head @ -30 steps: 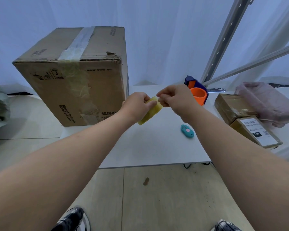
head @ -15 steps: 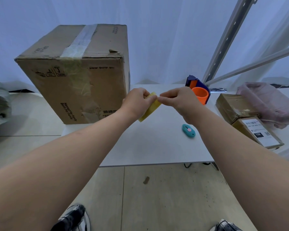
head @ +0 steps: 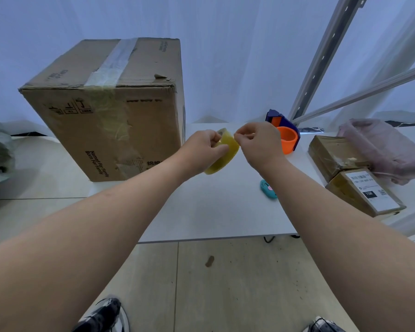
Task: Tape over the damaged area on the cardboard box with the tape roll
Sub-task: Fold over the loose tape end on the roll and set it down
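Note:
A large cardboard box (head: 120,111) stands on the left end of the white table (head: 213,212), with old tape down its top and front and a small torn flap (head: 160,76) near its top right edge. My left hand (head: 205,148) grips a yellowish tape roll (head: 223,155) above the table, just right of the box. My right hand (head: 258,143) pinches at the roll's upper rim with thumb and forefinger, where the tape's end seems to lie.
An orange and blue tape dispenser (head: 285,135) stands behind my right hand. A teal box cutter (head: 267,189) lies under my right forearm. Two small taped parcels (head: 355,176) and a pink bag (head: 388,149) sit at the right. Metal shelf struts (head: 321,58) rise behind.
Both hands have stayed together over the table while the roll has turned in my left hand, showing more of its round face. My right fingers keep picking at its rim.

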Demonstrator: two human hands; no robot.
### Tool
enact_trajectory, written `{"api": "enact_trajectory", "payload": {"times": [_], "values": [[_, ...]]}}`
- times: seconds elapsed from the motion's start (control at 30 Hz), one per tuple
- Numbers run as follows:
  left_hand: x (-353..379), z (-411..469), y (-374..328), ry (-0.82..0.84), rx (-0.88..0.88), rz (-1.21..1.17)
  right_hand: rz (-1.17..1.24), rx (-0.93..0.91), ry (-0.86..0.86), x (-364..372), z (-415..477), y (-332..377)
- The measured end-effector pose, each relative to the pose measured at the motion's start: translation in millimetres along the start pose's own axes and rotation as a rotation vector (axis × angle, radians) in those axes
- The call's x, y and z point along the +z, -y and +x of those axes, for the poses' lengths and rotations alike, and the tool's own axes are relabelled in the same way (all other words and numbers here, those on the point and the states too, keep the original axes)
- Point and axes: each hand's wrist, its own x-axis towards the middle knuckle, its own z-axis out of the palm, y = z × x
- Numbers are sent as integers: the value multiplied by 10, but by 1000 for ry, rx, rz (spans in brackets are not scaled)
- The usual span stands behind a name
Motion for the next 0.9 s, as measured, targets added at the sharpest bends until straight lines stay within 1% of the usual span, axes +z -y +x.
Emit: {"api": "enact_trajectory", "payload": {"times": [0.07,0.2,0.3,0.37,0.53,0.63,0.73,0.8,0.9], "values": [[31,-1,-22,7,8,76,41,48,5,0,5,-45],[68,28,-40,-53,15,165,242,126,-23,-13,-36,-59],[46,55,-7,-83,-21,206,394,158,70,-13,-73,-37],[47,53,14,-61,-14,199,447,187,112,-29,-86,-54],[92,34,24,-59,28,171,563,314,114,-124,-27,-115],[104,24,43,-59,42,208,525,315,172,-112,-28,-101],[115,12,52,-59,54,253,423,317,221,-70,-2,-95],[120,5,51,-58,60,272,372,313,226,-53,5,-76],[125,-8,43,-54,72,281,302,238,200,-46,-12,-81]]}}
